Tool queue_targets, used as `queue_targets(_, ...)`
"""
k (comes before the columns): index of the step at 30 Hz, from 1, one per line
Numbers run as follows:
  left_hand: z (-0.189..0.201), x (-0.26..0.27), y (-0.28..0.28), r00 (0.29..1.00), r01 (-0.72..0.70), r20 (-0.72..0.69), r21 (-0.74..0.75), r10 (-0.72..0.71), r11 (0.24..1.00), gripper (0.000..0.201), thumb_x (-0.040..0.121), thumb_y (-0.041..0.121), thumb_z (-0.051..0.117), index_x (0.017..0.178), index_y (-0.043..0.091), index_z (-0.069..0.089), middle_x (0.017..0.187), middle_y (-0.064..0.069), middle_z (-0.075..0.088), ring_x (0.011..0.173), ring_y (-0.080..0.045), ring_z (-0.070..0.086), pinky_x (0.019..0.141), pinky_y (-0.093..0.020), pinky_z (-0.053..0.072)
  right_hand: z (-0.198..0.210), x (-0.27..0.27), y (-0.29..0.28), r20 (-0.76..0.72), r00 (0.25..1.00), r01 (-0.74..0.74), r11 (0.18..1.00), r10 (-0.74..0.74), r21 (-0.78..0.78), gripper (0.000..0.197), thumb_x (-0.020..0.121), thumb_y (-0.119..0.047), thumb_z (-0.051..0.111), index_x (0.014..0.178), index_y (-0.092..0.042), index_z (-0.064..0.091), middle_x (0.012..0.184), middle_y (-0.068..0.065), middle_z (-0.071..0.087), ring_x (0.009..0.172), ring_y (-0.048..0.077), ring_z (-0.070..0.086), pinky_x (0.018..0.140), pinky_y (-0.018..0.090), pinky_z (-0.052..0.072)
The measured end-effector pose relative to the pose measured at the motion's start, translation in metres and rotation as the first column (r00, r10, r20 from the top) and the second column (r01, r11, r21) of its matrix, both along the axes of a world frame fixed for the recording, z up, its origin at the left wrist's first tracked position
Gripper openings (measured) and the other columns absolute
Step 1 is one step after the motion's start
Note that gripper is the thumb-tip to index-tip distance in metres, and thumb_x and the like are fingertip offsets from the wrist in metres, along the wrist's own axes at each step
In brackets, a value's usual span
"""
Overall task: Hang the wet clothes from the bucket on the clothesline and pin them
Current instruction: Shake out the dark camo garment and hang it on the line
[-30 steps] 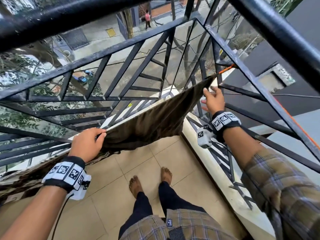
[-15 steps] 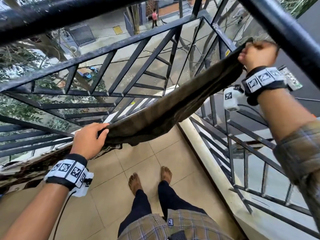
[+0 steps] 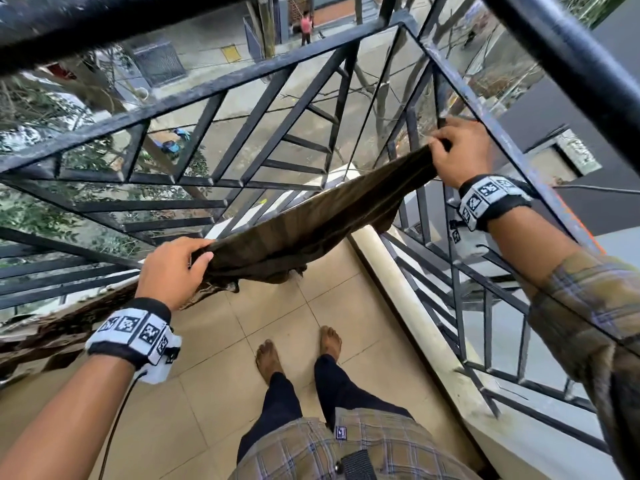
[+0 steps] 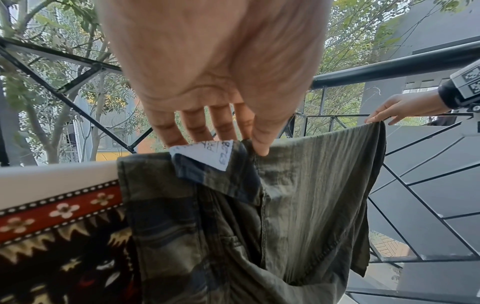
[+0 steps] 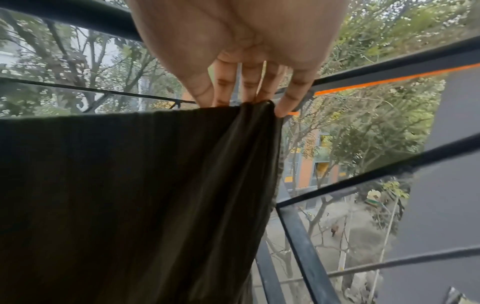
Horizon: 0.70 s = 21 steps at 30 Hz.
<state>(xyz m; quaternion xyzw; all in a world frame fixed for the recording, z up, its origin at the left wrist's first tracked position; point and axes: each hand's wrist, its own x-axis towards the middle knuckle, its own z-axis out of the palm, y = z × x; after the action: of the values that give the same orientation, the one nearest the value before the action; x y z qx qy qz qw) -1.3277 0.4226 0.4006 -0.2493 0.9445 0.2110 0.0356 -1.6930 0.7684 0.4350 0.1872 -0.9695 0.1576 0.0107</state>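
Note:
A damp olive-brown garment (image 3: 311, 223) is stretched between both hands over the balcony floor. My left hand (image 3: 199, 252) grips its left end, with a white label (image 4: 207, 154) showing under the fingers in the left wrist view. My right hand (image 3: 438, 147) pinches the bunched right end (image 5: 254, 115) up by the corner of the railing. An orange clothesline (image 5: 389, 80) runs along a black bar just behind the right fingers. The garment hangs down from both grips (image 4: 311, 195). No bucket or pins are in view.
A black metal railing (image 3: 242, 81) encloses the balcony at front and right, above a pale ledge (image 3: 398, 271). A patterned red and black cloth (image 4: 52, 226) hangs over the ledge at the left. My bare feet (image 3: 270, 355) stand on beige tiles.
My right hand swung its end of the garment up and to the right, then came down a little toward the railing corner. The left hand kept its grip and hardly moved.

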Motion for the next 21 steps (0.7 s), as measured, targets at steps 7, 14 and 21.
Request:
queue_targets(7,0.022,-0.002,-0.005,0.983,-0.063,-0.169,0.047,0.07,0.997,0.016,0.09,0.018,0.069,0.102,0.012,0.077,0.1,-0.008,0.075,0.096,-0.031,0.067,0.086,-0.04,0.05,0.028,-0.007,0.006,0.061,0.989,-0.149,0.958,0.138,0.246,0.033,0.08,-0.004,0.049,0.106,-0.007,0.069,0.113,0.018,0.064,0.108,0.038,0.056,0.09,0.042,0.049)
queue_targets(14,0.034,-0.012,-0.035,0.923,-0.178,-0.321,0.128,0.21,0.976,0.023,0.095,0.032,0.052,0.107,0.017,0.066,0.096,-0.011,0.069,0.084,-0.029,0.063,0.085,-0.045,0.051,0.038,-0.022,-0.008,0.093,0.988,-0.155,0.819,0.125,0.553,0.017,0.084,-0.01,0.051,0.093,-0.01,0.065,0.084,0.015,0.06,0.088,0.039,0.06,0.074,0.046,0.054)
queue_targets(21,0.015,-0.028,-0.042,0.99,-0.127,-0.059,0.04,0.129,0.991,0.021,0.093,0.019,0.058,0.111,0.02,0.069,0.098,-0.011,0.07,0.091,-0.035,0.063,0.086,-0.044,0.049,0.032,-0.023,-0.015,0.111,0.991,-0.123,0.823,0.074,0.555,0.04,0.087,-0.012,0.053,0.126,-0.013,0.057,0.103,0.022,0.061,0.096,0.042,0.059,0.079,0.049,0.055)
